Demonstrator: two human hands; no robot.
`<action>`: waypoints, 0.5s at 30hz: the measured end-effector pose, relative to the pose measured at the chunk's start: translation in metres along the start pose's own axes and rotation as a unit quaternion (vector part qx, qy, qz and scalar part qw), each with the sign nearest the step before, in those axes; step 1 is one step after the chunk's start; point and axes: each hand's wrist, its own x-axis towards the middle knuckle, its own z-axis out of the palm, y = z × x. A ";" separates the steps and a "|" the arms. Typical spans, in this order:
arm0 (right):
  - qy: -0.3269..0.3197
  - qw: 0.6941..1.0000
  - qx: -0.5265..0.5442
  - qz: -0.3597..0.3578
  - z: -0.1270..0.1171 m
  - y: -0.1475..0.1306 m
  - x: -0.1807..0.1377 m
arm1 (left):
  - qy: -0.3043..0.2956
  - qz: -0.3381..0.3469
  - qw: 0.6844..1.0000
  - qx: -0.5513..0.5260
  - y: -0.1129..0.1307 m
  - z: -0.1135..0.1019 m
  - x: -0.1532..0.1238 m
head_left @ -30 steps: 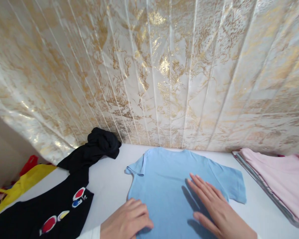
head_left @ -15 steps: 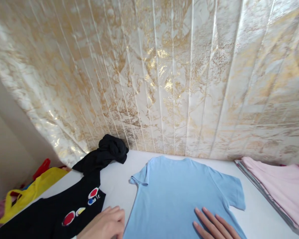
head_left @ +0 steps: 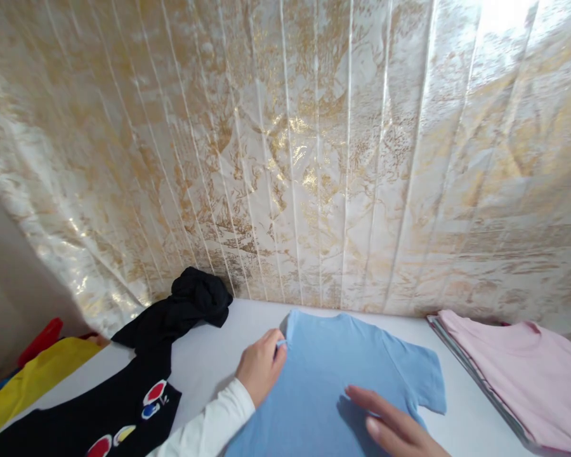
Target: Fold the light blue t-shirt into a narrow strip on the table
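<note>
A light blue T-shirt (head_left: 333, 381) lies flat on the white counter (head_left: 209, 355), its collar toward the gold-patterned wall covering (head_left: 285, 158). The left hand (head_left: 261, 371), in a white sleeve (head_left: 209, 428), reaches forward across the counter, and its fingers (head_left: 278, 343) are pinched together on the shirt's left sleeve edge near the shoulder. The right hand (head_left: 393, 425) lies palm down on the shirt's chest, fingers (head_left: 361, 397) straight and slightly apart, pressing the cloth and gripping nothing. A black garment (head_left: 137, 374) with red, blue and yellow patches lies to the left, yellow fabric (head_left: 33, 377) beyond it. A stack topped by a pink shirt (head_left: 518, 374) lies to the right.
</note>
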 end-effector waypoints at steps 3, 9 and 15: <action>0.012 0.975 0.215 0.062 0.009 -0.041 0.040 | -0.040 0.142 0.975 -0.168 0.053 0.013 -0.029; 0.014 0.969 0.246 0.020 0.009 -0.089 0.060 | 0.012 0.116 0.927 -0.355 0.053 0.004 -0.009; -0.132 0.923 0.353 0.081 -0.029 -0.145 0.019 | -0.001 0.119 0.933 -0.340 0.030 0.026 0.048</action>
